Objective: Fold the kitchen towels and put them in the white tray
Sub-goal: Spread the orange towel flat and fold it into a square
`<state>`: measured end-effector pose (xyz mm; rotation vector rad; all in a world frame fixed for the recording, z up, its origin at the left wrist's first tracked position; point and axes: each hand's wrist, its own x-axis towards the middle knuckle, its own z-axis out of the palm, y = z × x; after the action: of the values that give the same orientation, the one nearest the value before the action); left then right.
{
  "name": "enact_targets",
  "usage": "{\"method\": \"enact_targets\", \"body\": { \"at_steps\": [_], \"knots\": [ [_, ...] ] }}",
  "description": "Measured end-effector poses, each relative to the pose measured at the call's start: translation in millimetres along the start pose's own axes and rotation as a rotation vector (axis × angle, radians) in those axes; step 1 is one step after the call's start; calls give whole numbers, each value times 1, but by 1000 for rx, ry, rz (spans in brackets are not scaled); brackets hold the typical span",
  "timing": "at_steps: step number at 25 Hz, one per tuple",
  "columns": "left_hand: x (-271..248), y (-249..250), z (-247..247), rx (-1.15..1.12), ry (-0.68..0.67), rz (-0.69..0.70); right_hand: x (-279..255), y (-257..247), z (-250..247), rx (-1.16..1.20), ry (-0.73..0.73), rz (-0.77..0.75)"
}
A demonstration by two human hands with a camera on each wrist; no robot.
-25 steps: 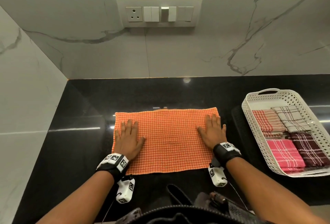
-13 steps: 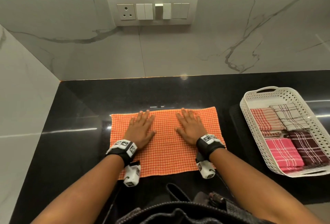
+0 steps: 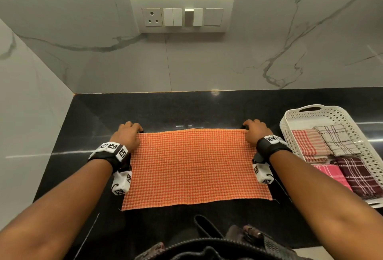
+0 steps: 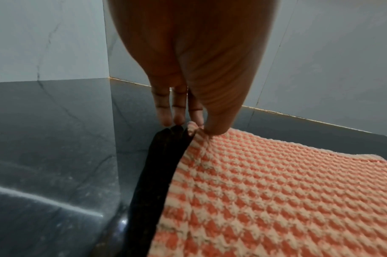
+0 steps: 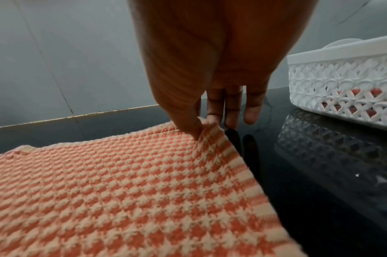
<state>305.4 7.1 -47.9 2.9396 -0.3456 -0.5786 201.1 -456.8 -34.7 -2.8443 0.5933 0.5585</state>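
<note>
An orange and white checked towel [image 3: 194, 166] lies flat on the black counter [image 3: 165, 110]. My left hand [image 3: 132, 133] pinches its far left corner [image 4: 193, 129] between thumb and fingers. My right hand [image 3: 251, 130] pinches the far right corner [image 5: 206, 126] the same way. Both corners are lifted slightly off the counter. The white tray [image 3: 290, 122] stands to the right of the towel, with its latticed wall [image 5: 333, 87] close to my right hand.
In the tray lie several folded towels: a red striped one [image 3: 306, 143], a beige checked one [image 3: 335, 139], a pink one [image 3: 331, 174] and a dark maroon one [image 3: 360, 174]. A marble wall with a switch panel [image 3: 182, 16] backs the counter. Another wall closes the left side.
Both hands slid from the towel's middle, where they lay flat, outward to its far corners and pinched them. The towel has stayed in place.
</note>
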Motion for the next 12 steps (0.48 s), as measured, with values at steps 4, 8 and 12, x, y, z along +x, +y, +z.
{"method": "enact_targets", "body": {
  "at_steps": [4, 8, 12],
  "knots": [
    [4, 2, -2, -44, -13, 23, 0, 3, 1, 121, -10, 33],
    [-2, -1, -18, -17, 16, -6, -9, 10, -7, 264, 26, 68],
    [-27, -15, -25, -138, 48, -91, -26, 32, -15, 355, 95, 44]
  ]
}}
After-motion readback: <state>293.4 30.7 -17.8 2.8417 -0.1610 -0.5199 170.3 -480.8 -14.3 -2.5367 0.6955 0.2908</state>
